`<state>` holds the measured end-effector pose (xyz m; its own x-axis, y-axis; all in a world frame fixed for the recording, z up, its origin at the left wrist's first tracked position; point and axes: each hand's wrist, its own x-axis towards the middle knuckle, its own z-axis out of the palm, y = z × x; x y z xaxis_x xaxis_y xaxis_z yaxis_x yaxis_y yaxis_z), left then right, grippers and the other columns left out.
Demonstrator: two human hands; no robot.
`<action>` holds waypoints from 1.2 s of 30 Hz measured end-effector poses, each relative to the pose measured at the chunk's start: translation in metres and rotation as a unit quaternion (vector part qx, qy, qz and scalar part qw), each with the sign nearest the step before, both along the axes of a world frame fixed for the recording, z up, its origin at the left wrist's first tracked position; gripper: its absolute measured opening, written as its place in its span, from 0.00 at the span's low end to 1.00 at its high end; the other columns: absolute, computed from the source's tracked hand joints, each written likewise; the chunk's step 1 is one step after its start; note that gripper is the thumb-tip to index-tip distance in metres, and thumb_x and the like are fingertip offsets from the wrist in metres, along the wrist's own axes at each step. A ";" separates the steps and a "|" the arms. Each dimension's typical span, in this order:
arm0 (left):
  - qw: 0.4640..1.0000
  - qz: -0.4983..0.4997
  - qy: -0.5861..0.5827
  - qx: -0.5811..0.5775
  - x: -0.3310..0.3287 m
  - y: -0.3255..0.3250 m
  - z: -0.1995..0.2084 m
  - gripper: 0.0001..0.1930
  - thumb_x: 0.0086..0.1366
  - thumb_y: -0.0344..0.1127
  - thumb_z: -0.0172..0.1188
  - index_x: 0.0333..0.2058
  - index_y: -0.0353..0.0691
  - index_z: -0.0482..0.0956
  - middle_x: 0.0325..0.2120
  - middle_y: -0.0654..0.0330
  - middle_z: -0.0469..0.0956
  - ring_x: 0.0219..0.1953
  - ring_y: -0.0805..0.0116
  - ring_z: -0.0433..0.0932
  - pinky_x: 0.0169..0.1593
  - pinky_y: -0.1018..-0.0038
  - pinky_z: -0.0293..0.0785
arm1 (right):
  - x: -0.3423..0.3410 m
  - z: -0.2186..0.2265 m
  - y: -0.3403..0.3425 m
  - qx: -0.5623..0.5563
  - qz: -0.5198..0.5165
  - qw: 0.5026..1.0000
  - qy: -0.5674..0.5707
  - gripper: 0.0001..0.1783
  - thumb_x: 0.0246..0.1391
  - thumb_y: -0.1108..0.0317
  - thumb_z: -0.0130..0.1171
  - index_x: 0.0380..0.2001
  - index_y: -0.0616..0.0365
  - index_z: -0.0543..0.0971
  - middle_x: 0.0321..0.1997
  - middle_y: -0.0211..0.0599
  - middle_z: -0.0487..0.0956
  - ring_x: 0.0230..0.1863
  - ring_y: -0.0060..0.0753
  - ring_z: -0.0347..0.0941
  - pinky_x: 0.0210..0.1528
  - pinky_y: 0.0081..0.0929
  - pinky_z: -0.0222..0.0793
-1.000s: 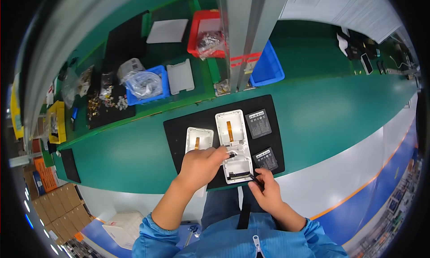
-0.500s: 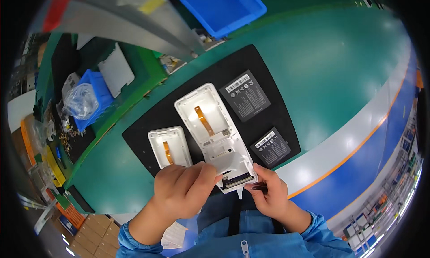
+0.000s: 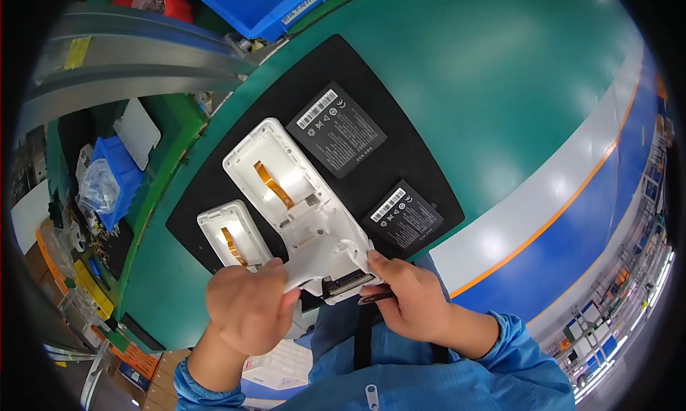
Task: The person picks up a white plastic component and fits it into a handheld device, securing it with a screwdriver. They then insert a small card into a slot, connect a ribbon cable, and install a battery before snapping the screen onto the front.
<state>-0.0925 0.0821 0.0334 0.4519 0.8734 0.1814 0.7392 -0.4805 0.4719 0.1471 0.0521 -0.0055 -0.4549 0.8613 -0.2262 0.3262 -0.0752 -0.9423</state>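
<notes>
Left hand [image 3: 246, 304] is pinching the white flap [image 3: 312, 259], now pulled further left, so lifting seems underway (right hand [image 3: 413, 300] grips a dark tool [image 3: 376, 297] by the housing [image 3: 320, 214]).

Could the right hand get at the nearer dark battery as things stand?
Probably yes: the nearer dark battery lies uncovered close to the right hand, though that hand holds a slim dark object.

The head camera looks steeply down over the blue jacket [image 3: 443, 386], close above the left hand [image 3: 250, 304], right hand [image 3: 411, 300] and black mat [image 3: 386, 154]; its wide fisheye view bends the green table's [image 3: 514, 118] edges.
</notes>
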 end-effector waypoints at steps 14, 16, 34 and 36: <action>1.000 0.016 -0.012 0.008 0.012 -0.010 0.000 0.12 0.57 0.29 0.62 0.37 0.27 0.75 0.29 0.45 0.79 0.20 0.57 0.74 0.21 0.69 0.65 | 0.000 0.001 0.002 0.020 0.012 1.000 -0.006 0.32 0.37 0.88 0.60 0.51 0.72 0.69 0.34 0.47 0.78 0.31 0.44 0.79 0.32 0.30 0.76; 1.000 0.020 -0.009 0.022 0.017 -0.011 0.001 0.11 0.59 0.29 0.60 0.37 0.27 0.75 0.29 0.45 0.79 0.20 0.57 0.74 0.23 0.68 0.67 | 0.001 0.001 0.001 0.007 0.023 1.000 -0.010 0.33 0.35 0.88 0.60 0.52 0.73 0.68 0.34 0.46 0.78 0.32 0.43 0.79 0.33 0.29 0.76; 1.000 -0.019 0.013 0.018 0.006 -0.006 0.002 0.16 0.72 0.41 0.48 0.38 0.30 0.71 0.27 0.49 0.80 0.20 0.60 0.70 0.24 0.69 0.66 | 0.008 0.007 0.018 0.020 0.051 0.999 -0.006 0.24 0.46 0.72 0.57 0.50 0.65 0.70 0.25 0.35 0.70 0.22 0.35 0.72 0.23 0.29 0.69; 1.000 -0.009 0.003 0.018 0.007 -0.008 -0.003 0.15 0.71 0.41 0.48 0.40 0.31 0.70 0.27 0.49 0.80 0.20 0.60 0.70 0.24 0.69 0.67 | 0.014 0.012 0.034 0.057 0.040 0.997 -0.031 0.21 0.45 0.71 0.57 0.45 0.63 0.71 0.24 0.35 0.70 0.23 0.35 0.72 0.24 0.30 0.69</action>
<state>-0.0851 0.0740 0.0308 0.4694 0.8577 0.2100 0.7329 -0.5111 0.4490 0.1612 0.0859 0.0061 -0.5111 0.8450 -0.1576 0.3843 0.0606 -0.9212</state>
